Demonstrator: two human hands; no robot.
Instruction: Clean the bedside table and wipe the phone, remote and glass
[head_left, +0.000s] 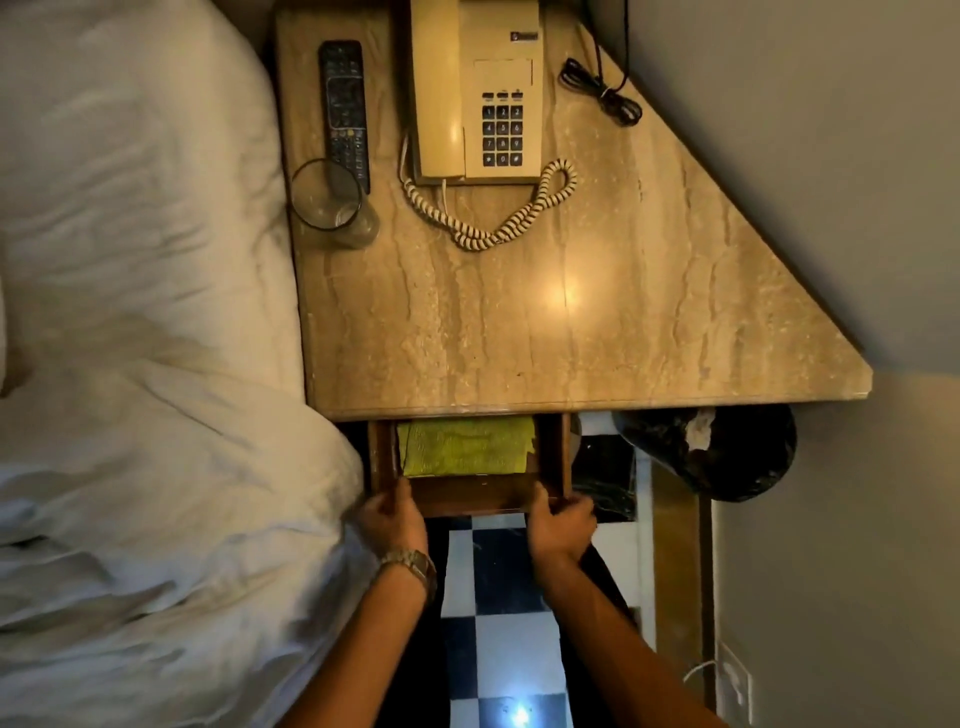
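The beige marble bedside table (519, 322) carries a cream phone (475, 88) with a coiled cord at the back, a black remote (344, 111) to its left, and an empty glass (332, 200) in front of the remote. Under the table's front edge a wooden drawer (563, 457) stands pulled out, with a folded green cloth (465, 447) inside. My left hand (392, 522) grips the drawer's front left corner. My right hand (561, 525) grips its front right corner.
A bed with a white duvet (140, 322) runs along the table's left side. A bundled black cable (600, 91) lies at the table's back right. A black-lined bin (711, 452) stands under the right corner by the wall. Checkered floor lies below.
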